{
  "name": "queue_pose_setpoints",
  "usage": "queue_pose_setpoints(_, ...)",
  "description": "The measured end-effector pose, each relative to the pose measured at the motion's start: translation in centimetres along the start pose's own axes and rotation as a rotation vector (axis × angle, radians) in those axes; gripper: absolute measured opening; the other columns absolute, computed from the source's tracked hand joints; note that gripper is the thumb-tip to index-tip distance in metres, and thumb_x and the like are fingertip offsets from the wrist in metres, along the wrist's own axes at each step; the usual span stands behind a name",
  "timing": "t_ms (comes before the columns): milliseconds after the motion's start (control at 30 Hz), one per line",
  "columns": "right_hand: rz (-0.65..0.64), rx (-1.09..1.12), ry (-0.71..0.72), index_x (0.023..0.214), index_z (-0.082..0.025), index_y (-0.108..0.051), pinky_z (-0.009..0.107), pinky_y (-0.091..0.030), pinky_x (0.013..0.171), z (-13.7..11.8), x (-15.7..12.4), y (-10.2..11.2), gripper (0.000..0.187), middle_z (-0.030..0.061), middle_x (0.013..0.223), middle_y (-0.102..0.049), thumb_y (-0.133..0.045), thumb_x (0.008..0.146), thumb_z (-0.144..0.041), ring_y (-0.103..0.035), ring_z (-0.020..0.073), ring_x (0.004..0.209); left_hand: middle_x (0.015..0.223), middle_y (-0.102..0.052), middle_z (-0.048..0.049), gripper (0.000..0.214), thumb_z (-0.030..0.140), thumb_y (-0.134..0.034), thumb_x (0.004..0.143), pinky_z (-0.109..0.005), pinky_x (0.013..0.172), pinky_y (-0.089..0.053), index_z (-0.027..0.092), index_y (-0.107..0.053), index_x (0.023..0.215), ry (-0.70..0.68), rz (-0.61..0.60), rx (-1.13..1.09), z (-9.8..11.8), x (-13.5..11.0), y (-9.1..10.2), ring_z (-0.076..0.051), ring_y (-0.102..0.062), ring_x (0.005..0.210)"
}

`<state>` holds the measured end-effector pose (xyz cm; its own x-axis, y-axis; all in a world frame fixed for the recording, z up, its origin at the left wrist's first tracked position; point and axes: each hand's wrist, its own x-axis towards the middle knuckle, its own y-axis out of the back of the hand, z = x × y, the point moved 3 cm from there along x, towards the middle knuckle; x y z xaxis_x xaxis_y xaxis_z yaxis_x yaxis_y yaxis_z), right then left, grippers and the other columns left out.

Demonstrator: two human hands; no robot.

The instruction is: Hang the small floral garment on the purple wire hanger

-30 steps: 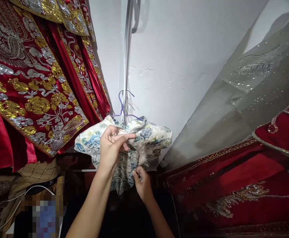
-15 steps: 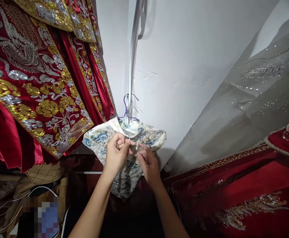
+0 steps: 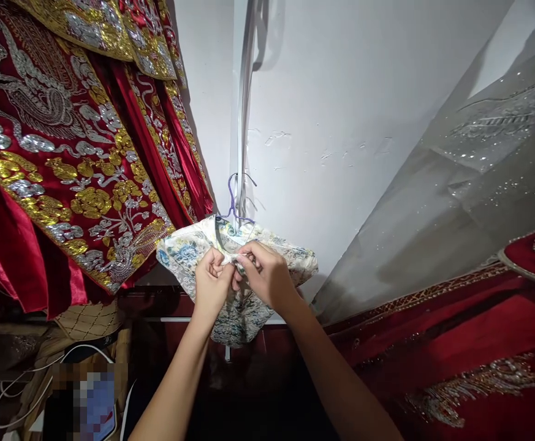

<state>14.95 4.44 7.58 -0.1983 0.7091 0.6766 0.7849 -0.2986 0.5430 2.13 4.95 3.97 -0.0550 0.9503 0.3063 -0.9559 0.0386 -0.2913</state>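
Observation:
A small white garment with a blue and green flower print [image 3: 182, 254] hangs on a purple wire hanger [image 3: 233, 202] against a white wall. Both my hands are at its collar. My left hand [image 3: 212, 288] pinches the collar's left edge with curled fingers. Touching it from the right, my right hand [image 3: 267, 272] pinches the collar's other edge. The fingertips of both meet at the neck opening, and what sits between them is too small to make out.
Red robes with gold and silver embroidery [image 3: 65, 159] hang at the left. A grey sparkly gown [image 3: 469, 177] and more red embroidered cloth [image 3: 455, 349] fill the right. A white cable [image 3: 14, 392] and woven tan fabric [image 3: 83, 318] lie at lower left.
My right hand has risen from the garment's lower front to the collar and now meets my left hand there. The garment has bunched up slightly higher.

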Motion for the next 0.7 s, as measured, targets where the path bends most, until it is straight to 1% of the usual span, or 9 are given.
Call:
queue_pose_setpoints(100, 0.073, 0.106, -0.035, 0.089, -0.019, -0.064, 0.026, -0.042, 0.068, -1.0, 1.6, 0.3, 0.016, 0.0018, 0.081, -0.063, -0.051, 0.094, -0.026, -0.054, 0.0144, 0.072, 0.052, -0.062, 0.0079, 0.033, 0.019, -0.062, 0.075, -0.018, 0.041, -0.04, 0.025, -0.03, 0.08, 0.042, 0.017, 0.003, -2.2, 0.0, 0.7, -0.011, -0.052, 0.035)
queue_pose_setpoints(200, 0.205, 0.277, -0.103, 0.092, -0.019, -0.064, 0.026, -0.045, 0.07, -1.1, 2.8, 2.4, 0.015, 0.0013, 0.083, -0.062, -0.054, 0.094, -0.029, -0.056, 0.0143, 0.075, 0.051, -0.063, 0.0077, 0.033, 0.022, -0.061, 0.076, -0.018, 0.039, -0.037, 0.026, -0.03, 0.086, 0.153, -0.005, 0.049, -5.2, -1.3, 1.9, -0.012, -0.051, 0.033)
queue_pose_setpoints(267, 0.293, 0.4, -0.179, 0.092, -0.019, -0.065, 0.027, -0.046, 0.072, -0.1, 2.5, 4.4, 0.014, 0.0014, 0.083, -0.062, -0.059, 0.091, -0.031, -0.057, 0.0153, 0.078, 0.05, -0.062, 0.008, 0.033, 0.024, -0.062, 0.078, -0.018, 0.039, -0.037, 0.026, -0.031, 0.09, 0.228, -0.055, 0.062, -7.0, -2.4, 2.7, -0.012, -0.051, 0.033)
queue_pose_setpoints(333, 0.348, 0.575, -0.289, 0.091, -0.019, -0.064, 0.026, -0.046, 0.07, 1.6, 1.2, 6.2, 0.014, 0.0007, 0.079, -0.06, -0.065, 0.088, -0.032, -0.057, 0.015, 0.076, 0.055, -0.063, 0.0067, 0.033, 0.029, -0.064, 0.081, -0.02, 0.043, -0.041, 0.025, -0.034, 0.094, 0.246, -0.08, 0.065, -7.7, -2.8, 3.6, -0.013, -0.054, 0.038)
queue_pose_setpoints(400, 0.359, 0.776, -0.382, 0.088, -0.02, -0.064, 0.024, -0.045, 0.065, 3.1, -1.0, 7.8, 0.016, -0.0004, 0.073, -0.054, -0.067, 0.086, -0.035, -0.054, 0.0139, 0.071, 0.067, -0.066, 0.0031, 0.03, 0.035, -0.063, 0.085, -0.022, 0.052, -0.046, 0.024, -0.039, 0.101, 0.165, -0.015, 0.084, -7.1, -2.2, 4.2, -0.013, -0.06, 0.05)
queue_pose_setpoints(500, 0.411, 0.975, -0.428, 0.082, -0.021, -0.063, 0.025, -0.045, 0.062, 3.9, -4.4, 9.8, 0.017, 0.0004, 0.073, -0.05, -0.068, 0.086, -0.037, -0.051, 0.0139, 0.068, 0.096, -0.066, -0.0045, 0.037, 0.039, -0.065, 0.086, -0.026, 0.073, -0.05, 0.024, -0.047, 0.114, -0.102, 0.18, 0.198, -4.3, 0.6, 4.3, -0.016, -0.066, 0.083)
queue_pose_setpoints(600, 0.477, 1.16, -0.442, 0.08, -0.024, -0.061, 0.031, -0.052, 0.07, 3.6, -7.2, 10.7, 0.017, 0.0024, 0.077, -0.055, -0.068, 0.083, -0.038, -0.057, 0.0175, 0.072, 0.13, -0.055, -0.011, 0.062, 0.033, -0.076, 0.075, -0.035, 0.098, -0.043, 0.024, -0.048, 0.129, -0.323, 0.292, 0.478, -1.8, 4.4, 3.7, -0.026, -0.053, 0.12)
queue_pose_setpoints(633, 0.5, 1.238, -0.452, 0.08, -0.024, -0.06, 0.033, -0.053, 0.073, 3.7, -8.0, 10.7, 0.017, 0.0026, 0.078, -0.056, -0.069, 0.082, -0.039, -0.059, 0.0186, 0.074, 0.134, -0.052, -0.0114, 0.064, 0.031, -0.076, 0.073, -0.037, 0.102, -0.04, 0.024, -0.05, 0.131, -0.358, 0.299, 0.579, -1.3, 5.7, 3.6, -0.028, -0.049, 0.124)
queue_pose_setpoints(700, 0.573, 1.357, -0.492, 0.079, -0.026, -0.058, 0.036, -0.055, 0.078, 4.5, -9.7, 10.3, 0.017, 0.0024, 0.079, -0.059, -0.069, 0.08, -0.038, -0.062, 0.0197, 0.077, 0.124, -0.06, -0.0099, 0.047, 0.029, -0.07, 0.076, -0.037, 0.098, -0.04, 0.021, -0.06, 0.121, -0.342, 0.245, 0.693, -1.0, 7.8, 3.9, -0.029, -0.051, 0.117)
